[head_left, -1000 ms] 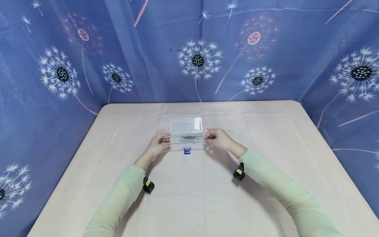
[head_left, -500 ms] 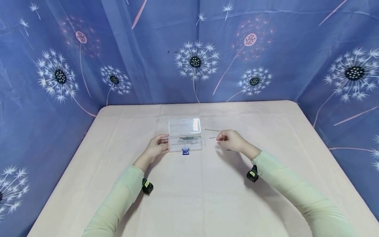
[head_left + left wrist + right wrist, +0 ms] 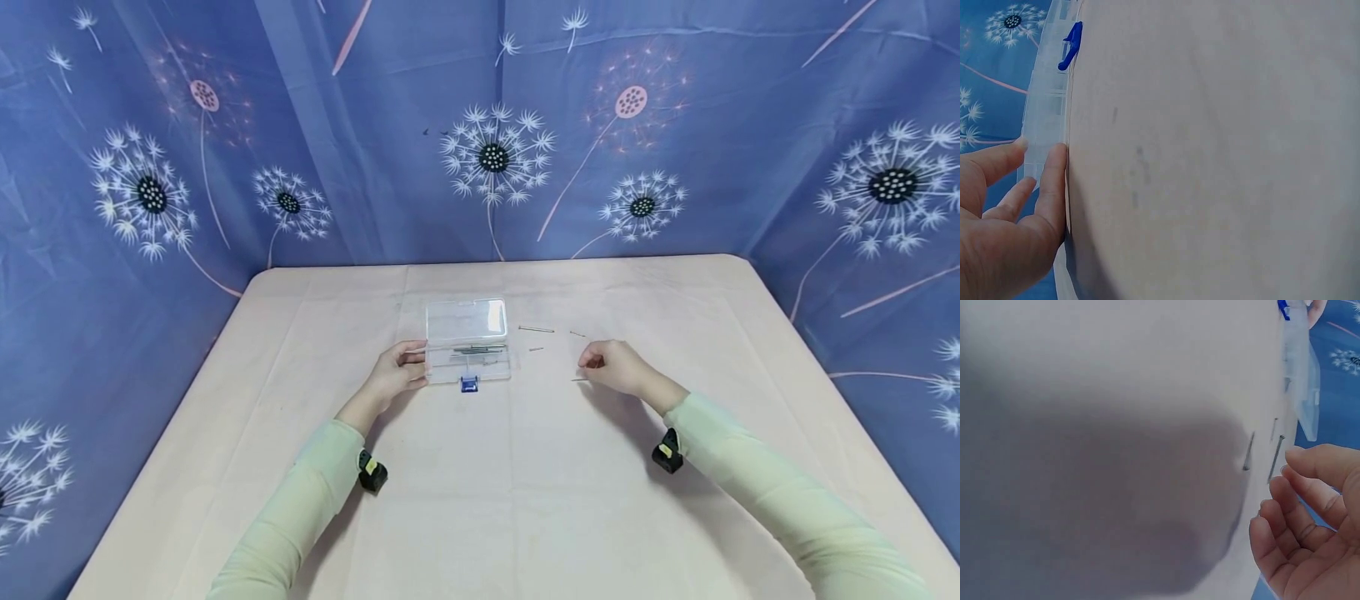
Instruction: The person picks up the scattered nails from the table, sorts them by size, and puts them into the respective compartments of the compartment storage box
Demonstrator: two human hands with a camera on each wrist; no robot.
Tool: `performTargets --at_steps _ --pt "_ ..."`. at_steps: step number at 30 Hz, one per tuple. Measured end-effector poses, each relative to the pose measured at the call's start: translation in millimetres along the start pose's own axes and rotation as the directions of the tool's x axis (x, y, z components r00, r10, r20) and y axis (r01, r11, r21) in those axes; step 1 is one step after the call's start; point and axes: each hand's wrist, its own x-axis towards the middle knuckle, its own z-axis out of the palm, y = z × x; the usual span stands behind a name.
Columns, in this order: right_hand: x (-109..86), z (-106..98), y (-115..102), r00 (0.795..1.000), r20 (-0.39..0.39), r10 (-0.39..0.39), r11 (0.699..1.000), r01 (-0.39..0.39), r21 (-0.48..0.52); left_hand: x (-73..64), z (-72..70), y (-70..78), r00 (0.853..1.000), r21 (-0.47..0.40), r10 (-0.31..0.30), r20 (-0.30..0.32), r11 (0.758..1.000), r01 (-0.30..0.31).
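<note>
My left hand [image 3: 393, 372] holds the left end of a clear plastic storage box [image 3: 442, 372]; the left wrist view has thumb and fingers on opposite sides of it. The box's lid [image 3: 465, 320] stands raised at the back, and a blue latch [image 3: 469, 384] hangs at the front. Several thin nails [image 3: 480, 349] lie inside. My right hand [image 3: 618, 367] hovers low over the table, fingers loosely bent and holding nothing. Just left of its fingertips lies a nail [image 3: 577, 380]; the right wrist view also has a nail [image 3: 1249, 451] beside the hand, its head visible.
Between the box and my right hand lie a longer nail [image 3: 536, 329] and a short one [image 3: 536, 349]. Another short nail [image 3: 577, 334] lies farther back. The pale cloth-covered table [image 3: 450, 517] meets a blue dandelion-print curtain [image 3: 390, 167] at the back and sides.
My right hand has moved right, away from the box, toward the nail at its fingertips, uncovering nails on the table. The left hand has stayed at the box.
</note>
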Motion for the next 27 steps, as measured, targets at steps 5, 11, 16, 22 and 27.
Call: performTargets --at_steps 5,11,16,22,27 --pt "-4.8 3.2 10.4 0.999 0.017 0.029 0.999 -0.029 -0.017 0.0 0.1 0.8 1.000 -0.004 -0.004 0.001 1.000 0.004" --pt "-6.1 8.0 17.6 0.999 0.012 0.041 0.999 -0.041 0.006 0.5 0.5 -0.1 1.000 0.027 -0.013 0.003 1.000 0.013" --pt "-5.0 10.9 20.9 0.999 0.012 0.046 0.999 -0.046 0.008 2.9 -2.9 -8.9 0.998 -0.019 0.061 0.030 0.998 -0.060" --pt "-4.6 10.6 21.3 1.000 0.026 0.006 1.000 -0.007 0.003 3.2 -4.3 -9.6 0.997 -0.024 0.067 0.028 0.997 -0.067" --pt "-5.5 10.1 22.3 0.999 0.040 -0.025 0.999 0.026 -0.023 1.7 -0.4 -1.6 1.000 0.023 0.002 0.006 1.000 -0.002"
